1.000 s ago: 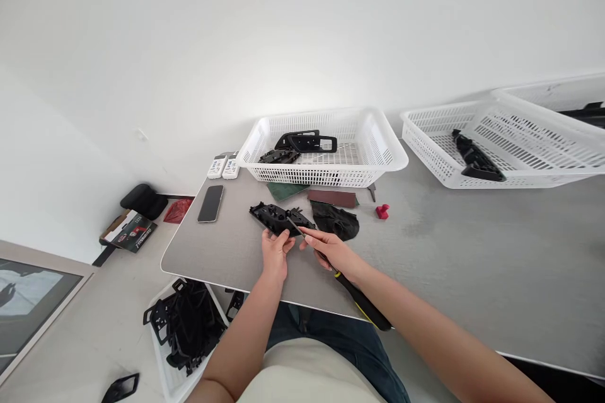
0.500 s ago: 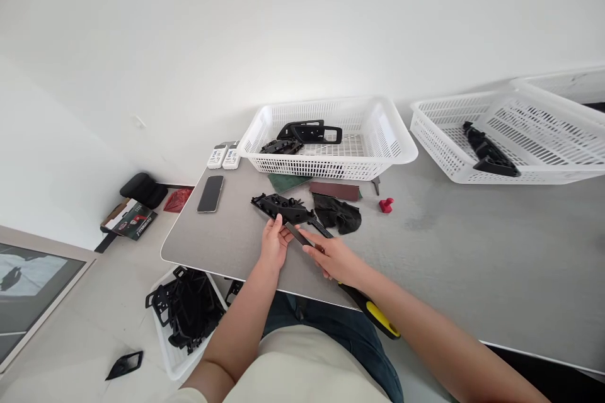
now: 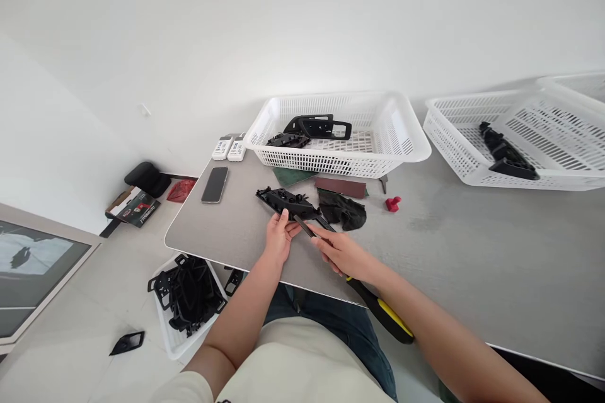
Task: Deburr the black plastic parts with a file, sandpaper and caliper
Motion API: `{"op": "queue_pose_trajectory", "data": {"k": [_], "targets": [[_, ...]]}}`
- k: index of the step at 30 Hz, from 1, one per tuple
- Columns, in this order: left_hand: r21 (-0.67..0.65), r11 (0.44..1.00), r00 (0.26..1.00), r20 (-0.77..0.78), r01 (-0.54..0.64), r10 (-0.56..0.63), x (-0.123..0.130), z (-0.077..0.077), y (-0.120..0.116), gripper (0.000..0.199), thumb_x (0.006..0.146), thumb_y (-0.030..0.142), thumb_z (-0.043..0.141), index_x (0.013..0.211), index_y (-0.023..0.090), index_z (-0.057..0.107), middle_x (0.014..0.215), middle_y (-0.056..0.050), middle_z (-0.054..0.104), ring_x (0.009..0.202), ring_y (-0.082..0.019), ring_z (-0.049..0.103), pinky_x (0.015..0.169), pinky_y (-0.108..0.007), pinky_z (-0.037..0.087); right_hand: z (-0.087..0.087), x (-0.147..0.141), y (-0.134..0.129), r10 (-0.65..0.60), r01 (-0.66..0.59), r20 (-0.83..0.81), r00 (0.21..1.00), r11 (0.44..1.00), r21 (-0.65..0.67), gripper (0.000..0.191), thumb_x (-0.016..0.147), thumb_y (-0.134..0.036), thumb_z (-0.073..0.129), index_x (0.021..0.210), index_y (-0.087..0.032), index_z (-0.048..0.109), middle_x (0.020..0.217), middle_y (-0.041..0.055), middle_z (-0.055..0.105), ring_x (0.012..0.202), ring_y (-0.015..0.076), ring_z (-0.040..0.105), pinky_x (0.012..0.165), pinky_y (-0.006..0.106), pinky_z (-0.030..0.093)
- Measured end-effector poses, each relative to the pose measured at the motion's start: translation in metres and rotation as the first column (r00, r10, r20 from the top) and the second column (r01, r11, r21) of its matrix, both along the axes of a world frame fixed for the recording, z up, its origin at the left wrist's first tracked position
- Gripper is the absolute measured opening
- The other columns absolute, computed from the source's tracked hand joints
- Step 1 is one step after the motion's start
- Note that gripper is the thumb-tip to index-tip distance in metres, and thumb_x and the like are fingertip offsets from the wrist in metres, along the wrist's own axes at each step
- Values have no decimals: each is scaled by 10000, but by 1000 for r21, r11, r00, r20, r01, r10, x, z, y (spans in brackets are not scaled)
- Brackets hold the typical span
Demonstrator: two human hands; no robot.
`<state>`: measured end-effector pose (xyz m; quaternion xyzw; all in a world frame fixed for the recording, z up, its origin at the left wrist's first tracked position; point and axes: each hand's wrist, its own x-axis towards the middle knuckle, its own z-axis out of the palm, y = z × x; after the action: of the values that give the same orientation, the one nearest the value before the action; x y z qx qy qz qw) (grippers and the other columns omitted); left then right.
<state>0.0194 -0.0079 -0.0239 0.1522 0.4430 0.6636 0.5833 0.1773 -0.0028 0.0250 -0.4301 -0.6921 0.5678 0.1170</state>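
Observation:
My left hand (image 3: pixel 278 240) is closed on the lower edge of a black plastic trim part (image 3: pixel 289 203), its thumb on top. Clips and ribs cover the part's upward side, and a narrow arm runs from it to the right. My right hand (image 3: pixel 344 256) grips a file (image 3: pixel 385 313) with a black and yellow handle. The file's dark flat blade points up and left, its tip at the part's near edge beside my left fingers. Right of the part lies a crumpled black cloth (image 3: pixel 347 211). Behind are dark red (image 3: pixel 341 187) and green (image 3: pixel 292 176) abrasive sheets.
A white basket (image 3: pixel 326 165) with black parts stands at the table's back; another white basket (image 3: pixel 466 157) is to the right. A phone (image 3: pixel 215 185), two white boxes (image 3: pixel 228 148) and a small red object (image 3: pixel 392 204) lie around. Below left, a floor bin (image 3: pixel 177 346) holds many black parts.
The view has shifted slightly, so everything sits a bit further right. My right hand has drawn the file slightly rightward, and its blade shows a narrower face. My left hand still holds the trim part.

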Motion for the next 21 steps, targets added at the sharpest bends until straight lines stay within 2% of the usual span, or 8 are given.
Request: {"op": "queue_pose_trajectory", "data": {"k": [5,9,12,15,17,19,21], "targets": [[-11,1000,1000,-3,-9,9,1,-1,1,404,611,455,784,809,167,582,777,-45,689,702,-173,674,794,-349,504,-1,-1,3,4,-4,4,1000,1000,5,526,935,-311,378,1446,-187,370,554,-52,449,353,69,417,369,195,362],[7,999,999,3,-48,48,-1,-2,1,425,611,456,784,848,183,560,788,-25,677,662,-142,652,752,-320,511,-6,2,1,37,-40,-47,998,997,-71,546,915,-350,430,1439,-204,382,560,-58,465,349,62,418,350,188,344],[-6,991,991,3,-134,134,-1,0,-1,566,633,435,779,1098,248,517,814,1,680,646,-128,648,718,-301,517,-8,6,2,-93,74,-159,983,990,-123,580,884,-393,473,1420,-183,408,601,-49,515,341,56,406,335,197,335],[10,986,986,-28,-164,164,1,4,-4,805,654,426,770,1338,370,350,896,8,688,680,-141,665,704,-305,524,-9,8,7,-259,227,-262,929,963,-148,608,853,-429,508,1397,-168,435,662,-18,598,332,54,399,327,211,340],[24,989,988,-46,-143,144,2,6,-6,762,656,451,760,1326,374,405,989,-19,686,765,-171,678,703,-306,525,-10,8,12,-326,286,-304,895,943,-170,618,831,-440,537,1380,-169,457,729,14,652,333,51,388,321,217,343],[31,988,987,-48,-150,151,3,7,-6,622,644,458,761,1206,306,542,1071,-52,670,896,-206,668,720,-298,520,-12,7,16,-352,301,-316,881,933,-199,616,815,-437,563,1363,-169,479,791,43,684,338,49,382,313,219,340],[29,984,982,-60,-176,177,3,7,-6,561,609,401,793,1111,255,592,1093,-67,661,980,-225,644,742,-292,513,-15,5,18,-356,294,-312,881,928,-229,609,810,-427,578,1356,-171,491,841,63,700,340,50,383,307,220,337]]}}
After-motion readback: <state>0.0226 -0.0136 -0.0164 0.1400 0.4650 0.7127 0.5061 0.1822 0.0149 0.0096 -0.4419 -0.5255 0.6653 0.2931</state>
